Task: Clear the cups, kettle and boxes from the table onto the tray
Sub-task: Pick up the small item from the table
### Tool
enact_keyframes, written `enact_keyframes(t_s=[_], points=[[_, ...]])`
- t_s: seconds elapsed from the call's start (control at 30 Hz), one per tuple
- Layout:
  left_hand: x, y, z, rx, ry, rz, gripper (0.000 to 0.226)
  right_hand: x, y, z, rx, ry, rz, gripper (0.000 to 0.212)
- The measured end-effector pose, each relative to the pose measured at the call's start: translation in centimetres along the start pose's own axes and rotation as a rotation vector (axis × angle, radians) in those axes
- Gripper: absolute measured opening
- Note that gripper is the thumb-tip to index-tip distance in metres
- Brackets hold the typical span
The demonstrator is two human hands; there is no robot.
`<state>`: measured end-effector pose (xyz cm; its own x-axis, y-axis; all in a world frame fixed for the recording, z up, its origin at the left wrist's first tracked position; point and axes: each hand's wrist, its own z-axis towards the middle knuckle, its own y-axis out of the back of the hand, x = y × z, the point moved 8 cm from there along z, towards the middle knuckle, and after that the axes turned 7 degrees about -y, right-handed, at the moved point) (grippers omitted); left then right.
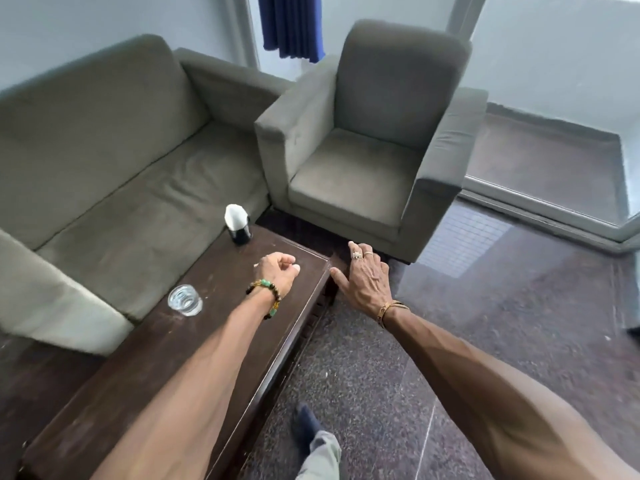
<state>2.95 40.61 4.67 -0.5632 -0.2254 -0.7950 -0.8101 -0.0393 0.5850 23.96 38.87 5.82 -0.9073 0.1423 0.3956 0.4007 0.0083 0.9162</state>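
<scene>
Trouser leg in grey and a dark-socked foot show at the bottom edge, standing on the speckled dark floor just beside the long dark wooden desk. Two bare forearms reach forward from there. On the desk's left side, near the sofa edge, stands a clear glass cup, upright and apart from both hands. Beyond it the left hand, with a beaded bracelet at the wrist, hovers over the desk top with fingers curled in loosely; something thin and pale sticks out at its far side, too blurred to tell what it is or whether it is gripped. The right hand, wearing rings and a thin gold bangle, is spread flat and empty past the desk's right edge, over the floor near the desk's far corner. At that far end of the desk stands a dark holder with white folded tissue. Behind the desk sit a grey sofa on the left and a matching armchair, with a blue curtain hanging farther back.
</scene>
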Motion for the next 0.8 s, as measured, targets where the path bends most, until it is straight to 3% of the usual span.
enact_keyframes(t_s=[0.4,0.67,0.8], points=[[-3.2,1.3,12.2,0.058,0.013,0.015,0.019,3.4,0.3,11.9,0.016,-0.096,0.056,0.073],[5.6,0.7,15.7,0.047,0.191,-0.017,0.013,5.5,-8.0,15.9,0.166,-0.039,0.008,0.071],[12.3,0.4,15.8,-0.033,0.346,-0.071,0.015,7.1,-14.1,17.1,0.299,0.016,0.006,0.07]])
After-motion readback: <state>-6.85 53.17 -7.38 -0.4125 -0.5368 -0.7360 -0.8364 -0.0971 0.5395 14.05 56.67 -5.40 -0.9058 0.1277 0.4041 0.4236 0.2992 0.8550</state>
